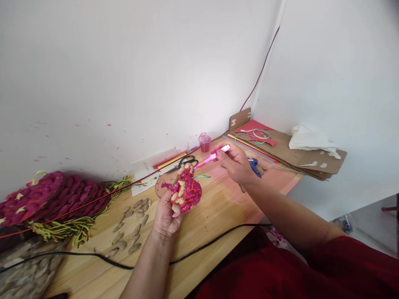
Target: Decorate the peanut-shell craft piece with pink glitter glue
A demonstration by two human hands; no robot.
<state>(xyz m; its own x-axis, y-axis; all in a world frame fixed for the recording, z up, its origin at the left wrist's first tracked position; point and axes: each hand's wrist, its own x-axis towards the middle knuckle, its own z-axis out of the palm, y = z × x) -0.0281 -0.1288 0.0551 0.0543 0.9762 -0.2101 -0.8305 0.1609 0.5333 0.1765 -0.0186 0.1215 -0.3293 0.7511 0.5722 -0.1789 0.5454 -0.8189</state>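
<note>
My left hand (167,214) is closed round the lower left edge of a gourd-shaped peanut craft (190,193). Whole peanuts cover its face; those on the right are wet magenta, those on the left bare tan. A white-handled paintbrush (222,152) is pinched in my right hand (234,162), its pink-stained end pointing down-left at the top of the craft. Whether the bristles touch it I cannot tell. A green cord (202,176) shows beside its upper right. Behind stands a clear cup of magenta paint (205,143).
Loose peanuts (137,228) lie left of my left hand, near finished magenta crafts with tassels (56,195). Scissors (187,160) and a blue glue gun (254,167) rest further back. A black cable (215,241) crosses the table front. Cardboard sheets (280,151) are stacked at right.
</note>
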